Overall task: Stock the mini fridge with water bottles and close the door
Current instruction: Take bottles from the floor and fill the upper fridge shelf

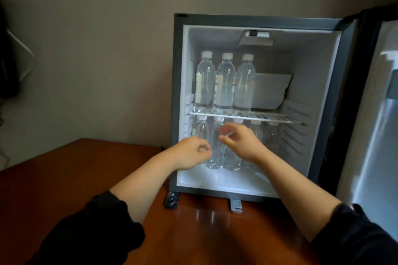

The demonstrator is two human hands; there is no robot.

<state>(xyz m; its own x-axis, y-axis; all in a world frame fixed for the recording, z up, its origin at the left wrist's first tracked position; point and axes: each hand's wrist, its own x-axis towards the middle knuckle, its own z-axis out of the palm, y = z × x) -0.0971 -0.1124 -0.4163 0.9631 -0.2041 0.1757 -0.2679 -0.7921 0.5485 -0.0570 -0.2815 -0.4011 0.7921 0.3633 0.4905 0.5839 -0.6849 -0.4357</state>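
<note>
3 clear white-cap bottles [225, 84] on shelf [271, 117] | L hand [190, 153], R hand [240, 143] grip: can't tell

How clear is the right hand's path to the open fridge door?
Likely yes: the right hand is at the lower-shelf bottles, and the door stands swung wide to its right with nothing visible between. Whether the hand holds anything is blurred.
</note>
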